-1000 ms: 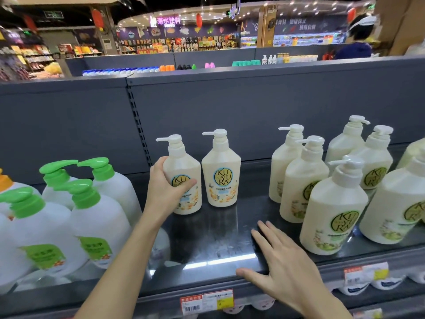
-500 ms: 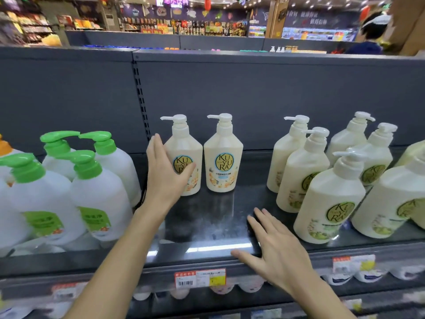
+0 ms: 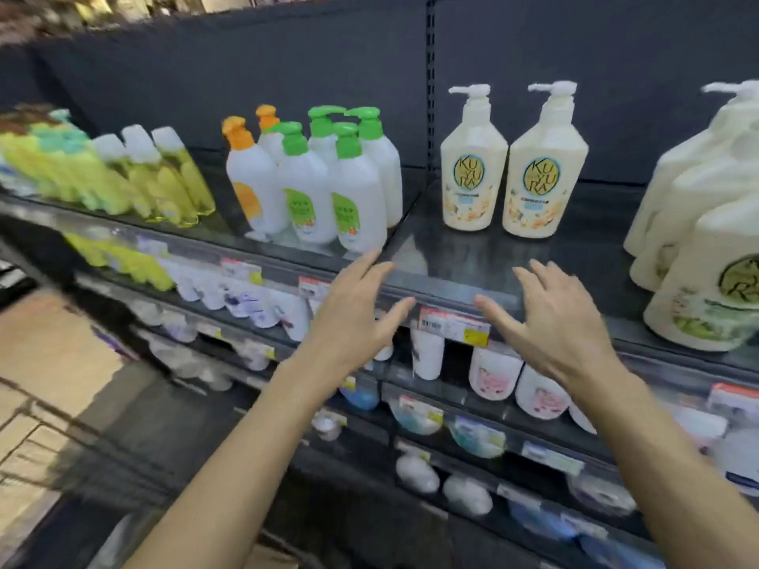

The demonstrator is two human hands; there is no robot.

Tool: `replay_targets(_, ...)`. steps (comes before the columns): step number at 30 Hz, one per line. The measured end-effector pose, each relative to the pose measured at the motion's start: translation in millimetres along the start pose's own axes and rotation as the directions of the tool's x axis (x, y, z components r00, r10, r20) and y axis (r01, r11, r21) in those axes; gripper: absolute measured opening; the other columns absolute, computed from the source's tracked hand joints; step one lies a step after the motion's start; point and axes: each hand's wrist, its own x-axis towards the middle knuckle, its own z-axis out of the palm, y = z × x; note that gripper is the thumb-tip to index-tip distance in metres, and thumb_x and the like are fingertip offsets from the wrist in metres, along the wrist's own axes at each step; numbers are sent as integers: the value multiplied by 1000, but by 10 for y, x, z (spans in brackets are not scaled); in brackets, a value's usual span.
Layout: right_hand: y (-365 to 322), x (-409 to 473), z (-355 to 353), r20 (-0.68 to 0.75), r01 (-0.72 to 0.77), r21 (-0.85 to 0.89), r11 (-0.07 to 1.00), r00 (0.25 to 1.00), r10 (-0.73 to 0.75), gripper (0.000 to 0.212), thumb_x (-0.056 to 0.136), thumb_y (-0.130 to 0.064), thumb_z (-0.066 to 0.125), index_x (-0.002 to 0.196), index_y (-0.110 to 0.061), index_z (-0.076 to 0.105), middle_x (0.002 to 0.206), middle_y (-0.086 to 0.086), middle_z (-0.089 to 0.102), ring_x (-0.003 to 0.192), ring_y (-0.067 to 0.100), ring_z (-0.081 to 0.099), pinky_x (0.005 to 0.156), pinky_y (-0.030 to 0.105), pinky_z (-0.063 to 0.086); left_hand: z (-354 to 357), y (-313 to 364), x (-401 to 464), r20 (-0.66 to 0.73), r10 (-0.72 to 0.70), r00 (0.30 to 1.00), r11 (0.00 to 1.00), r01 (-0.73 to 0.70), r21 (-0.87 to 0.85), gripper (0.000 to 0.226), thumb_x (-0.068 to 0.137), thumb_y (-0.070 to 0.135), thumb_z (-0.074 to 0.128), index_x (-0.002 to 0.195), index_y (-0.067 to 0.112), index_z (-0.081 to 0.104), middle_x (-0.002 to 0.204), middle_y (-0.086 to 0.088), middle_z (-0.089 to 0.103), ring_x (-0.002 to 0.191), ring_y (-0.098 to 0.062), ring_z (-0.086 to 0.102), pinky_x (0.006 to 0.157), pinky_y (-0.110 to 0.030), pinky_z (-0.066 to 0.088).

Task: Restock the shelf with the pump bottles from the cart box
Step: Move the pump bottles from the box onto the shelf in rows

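Note:
Two cream pump bottles stand side by side at the back of the dark shelf (image 3: 460, 256): the left one (image 3: 473, 162) and the right one (image 3: 543, 166), both upright with yellow-flower labels. My left hand (image 3: 353, 318) and my right hand (image 3: 562, 322) hover in front of the shelf's front edge, fingers spread, holding nothing. More cream pump bottles with green labels (image 3: 706, 256) crowd the right end of the shelf. The cart box is mostly out of view; only a cardboard corner (image 3: 271, 558) shows at the bottom.
White bottles with green and orange pumps (image 3: 324, 186) fill the shelf left of the gap. Yellow bottles (image 3: 164, 178) lie further left. Lower shelves (image 3: 472, 408) hold small bottles and price tags. A wire cart frame (image 3: 37, 429) shows at lower left.
My left hand has let go of the left cream bottle and drawn back off the shelf. My right hand has lifted from the shelf. The view has swung left and down.

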Motion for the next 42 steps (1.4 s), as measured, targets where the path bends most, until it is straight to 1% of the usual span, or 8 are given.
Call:
replay_targets(4,-775,-238,46,21,228,209,951,971,-237,85,91,-70,35,148,-8,41,157,10,37,146,25,30,119,37,21,-296,-194,-646,-40,-170,985,984,172,55,53,92,40,63,137,13,54,157,-4,38,141,-22,40,114,-40,35)
replay_targets(9,-1751,-683,372,84,426,353,833,872,-482,85,89,-74,32,143,-10,46,148,7,47,138,24,38,114,38,30,-713,-617,-1626,-121,-393,912,904,407,133,60,94,48,56,144,18,47,159,1,34,147,-14,29,116,-29,24)
replay_targets(18,-3340,-1897,1340,286,541,485,687,645,-709,83,91,-73,36,148,-14,41,154,5,42,142,23,36,115,40,32,-1190,-1555,-3800,-207,-749,629,630,773,69,63,95,53,51,147,19,42,158,-2,36,146,-19,30,118,-36,26)
replay_targets(21,-3838,-2384,1739,359,543,480,689,595,-719,75,93,-67,41,146,-13,44,150,5,46,139,23,38,112,37,34,-1265,-1964,-4467,-187,-794,578,575,815,72,63,95,50,52,147,16,43,157,-4,38,146,-19,31,117,-34,24)
replay_targets(25,-4483,-2888,2278,444,479,456,750,607,-659,71,91,-68,42,143,-19,46,146,0,48,135,21,42,105,36,37,-1325,-2680,-5045,-107,-801,589,587,808,46,61,95,48,53,145,13,45,153,-5,43,144,-18,33,116,-29,23)
replay_targets(30,-5004,-3221,2958,636,211,382,900,647,-421,80,89,-74,34,146,-18,42,148,3,47,134,22,44,108,41,40,-1140,-3748,-5394,77,-774,628,631,776,10,54,94,46,55,135,11,54,140,-6,54,132,-23,47,110,-36,37)
replay_targets(36,-4877,-3428,3787,757,-38,206,978,640,-134,81,88,-77,32,140,-18,48,144,5,51,128,23,50,103,41,43,-433,-4494,-5420,296,-705,645,661,748,-55,44,93,39,58,125,10,60,124,-6,61,118,-24,54,97,-35,44)
replay_targets(42,-4572,-3762,4913,795,-206,96,974,604,49,63,97,-56,44,139,-9,47,138,12,52,128,28,46,103,35,37,694,-4943,-5258,553,-542,632,802,586,116,37,94,29,53,126,9,56,122,-11,59,114,-32,55,98,-43,44)
